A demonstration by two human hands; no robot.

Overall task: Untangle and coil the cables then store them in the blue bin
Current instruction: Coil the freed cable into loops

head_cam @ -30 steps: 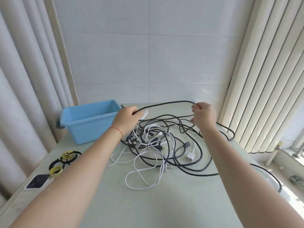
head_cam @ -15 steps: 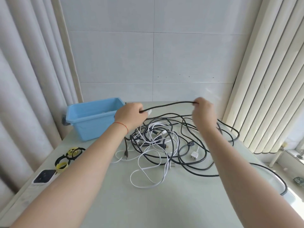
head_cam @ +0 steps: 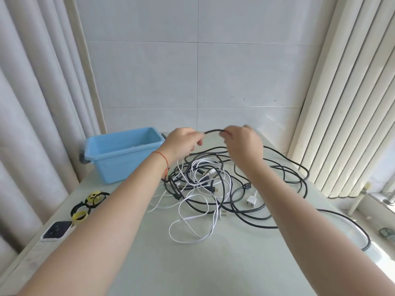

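Both hands are raised above the surface [head_cam: 192, 270], the left hand [head_cam: 181, 144] and right hand [head_cam: 243, 144] pinching a short arc of black cable [head_cam: 213, 131] between them. Below lies a tangle of black and white cables [head_cam: 205, 184], beside the blue bin [head_cam: 119, 154].

— What have I got up between my hands?

— A short arc of black cable [head_cam: 214, 131], lifted above the heap, my left hand [head_cam: 183, 144] pinching one end and my right hand [head_cam: 243, 142] the other.

— And the rest?

— A tangle of black cables [head_cam: 241, 207] and white cables [head_cam: 193, 221] lies looped over the surface, one black run trailing right. The blue bin [head_cam: 119, 152] stands upright just left of the heap.
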